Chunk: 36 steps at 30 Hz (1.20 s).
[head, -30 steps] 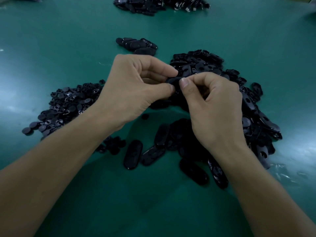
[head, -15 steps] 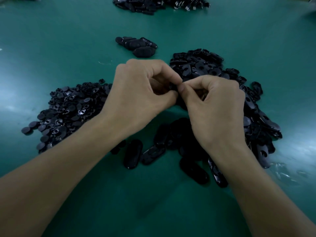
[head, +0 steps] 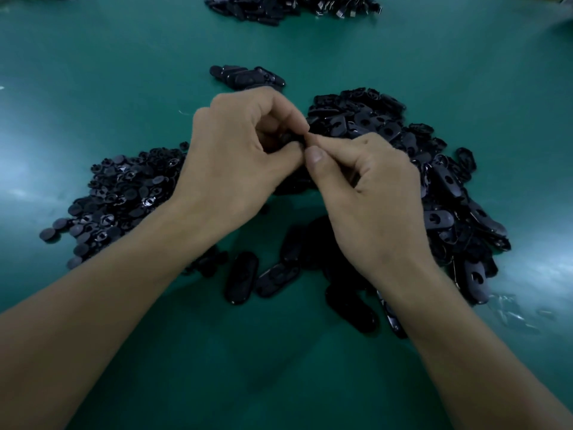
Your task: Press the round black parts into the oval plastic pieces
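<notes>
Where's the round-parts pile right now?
Head view, left side: the pile of round parts lies just left of the left hand, opposite the oval pieces on the right.

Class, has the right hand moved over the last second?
Yes. The right hand has shifted slightly left, uncovering more of the oval pile beside it.

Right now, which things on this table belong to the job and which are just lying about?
Job: left hand, right hand, the black piece pinched between them, round parts heap, oval pieces heap.
Lying about: small stack beyond the hands, far heap, clear scraps.
</notes>
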Available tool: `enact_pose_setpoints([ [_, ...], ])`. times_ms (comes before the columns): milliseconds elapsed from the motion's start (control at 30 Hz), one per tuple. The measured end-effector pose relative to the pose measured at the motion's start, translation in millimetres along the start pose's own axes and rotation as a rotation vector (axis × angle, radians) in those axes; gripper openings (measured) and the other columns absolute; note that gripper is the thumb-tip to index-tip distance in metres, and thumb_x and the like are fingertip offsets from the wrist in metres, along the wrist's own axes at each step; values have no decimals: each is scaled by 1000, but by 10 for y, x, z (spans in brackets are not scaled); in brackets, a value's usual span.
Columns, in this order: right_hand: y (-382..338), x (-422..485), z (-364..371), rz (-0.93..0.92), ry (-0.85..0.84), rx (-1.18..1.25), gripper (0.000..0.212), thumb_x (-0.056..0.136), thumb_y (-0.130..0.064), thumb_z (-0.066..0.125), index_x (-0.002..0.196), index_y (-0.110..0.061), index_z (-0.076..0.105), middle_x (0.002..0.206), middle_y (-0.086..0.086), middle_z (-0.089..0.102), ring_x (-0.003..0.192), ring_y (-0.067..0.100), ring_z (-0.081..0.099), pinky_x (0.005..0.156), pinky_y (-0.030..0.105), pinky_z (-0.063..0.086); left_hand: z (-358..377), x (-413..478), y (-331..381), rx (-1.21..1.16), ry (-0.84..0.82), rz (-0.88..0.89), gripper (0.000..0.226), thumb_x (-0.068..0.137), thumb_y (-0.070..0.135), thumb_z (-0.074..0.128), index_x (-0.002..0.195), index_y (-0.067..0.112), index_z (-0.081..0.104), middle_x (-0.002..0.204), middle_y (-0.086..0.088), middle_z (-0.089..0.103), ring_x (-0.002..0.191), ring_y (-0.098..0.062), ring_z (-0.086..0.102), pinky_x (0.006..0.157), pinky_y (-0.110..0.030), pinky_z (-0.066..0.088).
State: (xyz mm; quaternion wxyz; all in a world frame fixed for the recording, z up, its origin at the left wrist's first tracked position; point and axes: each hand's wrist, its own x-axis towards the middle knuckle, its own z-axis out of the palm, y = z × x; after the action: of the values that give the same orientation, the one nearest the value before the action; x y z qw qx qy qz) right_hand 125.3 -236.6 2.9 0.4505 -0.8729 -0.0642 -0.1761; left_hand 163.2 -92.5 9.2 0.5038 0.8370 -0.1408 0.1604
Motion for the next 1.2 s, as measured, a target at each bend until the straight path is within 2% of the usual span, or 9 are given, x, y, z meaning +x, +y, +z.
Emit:
enact_pose_setpoints([
  [100,50,53,-51,-8,76,-5,25,96,-20,64,119,-29,70,96,-6,64,84,0,58,80,11,45,-17,22,17,-240,-115,-110,21,78,8,76,88,24,67,79,-3,76,68,-11,70,70,-35,61],
  [200,102,105,-127,61,18,157,18,93,-15,68,108,-24,74,92,-11,73,85,1,68,80,21,54,-32,28,21,-413,-238,-183,27,81,0,75,98,17,65,79,0,76,69,-10,69,69,-23,57],
  [300,125,122,-187,78,-25,268,14,90,-13,73,94,-26,74,77,-13,75,73,-1,70,67,12,51,-38,34,25,-432,-267,-209,27,86,-3,73,101,17,63,77,2,76,69,-9,70,70,-22,57],
  [400,123,128,-218,63,-31,310,15,87,-13,76,88,-27,73,72,-14,74,67,-1,69,61,9,48,-48,36,33,-416,-261,-211,25,85,-1,74,99,18,65,75,1,75,70,-8,70,71,-21,57],
  [800,142,139,-243,73,-69,308,14,84,-12,79,84,-25,73,67,-13,72,62,0,67,59,11,48,-36,14,28,-384,-225,-220,21,78,1,80,88,18,73,87,-17,75,72,-16,71,73,-28,62],
  [1033,136,151,-236,83,-39,283,16,82,-10,79,79,-24,72,69,-11,73,60,1,67,58,14,51,-9,-7,36,-373,-221,-200,21,79,-1,80,89,15,72,78,-8,76,67,-15,73,71,-32,63],
  [1200,146,143,-227,94,-33,244,16,81,-13,78,77,-27,72,67,-12,72,59,1,66,57,16,51,-2,-10,26,-364,-208,-216,21,78,0,81,89,16,73,77,-9,75,66,-15,73,69,-30,63],
])
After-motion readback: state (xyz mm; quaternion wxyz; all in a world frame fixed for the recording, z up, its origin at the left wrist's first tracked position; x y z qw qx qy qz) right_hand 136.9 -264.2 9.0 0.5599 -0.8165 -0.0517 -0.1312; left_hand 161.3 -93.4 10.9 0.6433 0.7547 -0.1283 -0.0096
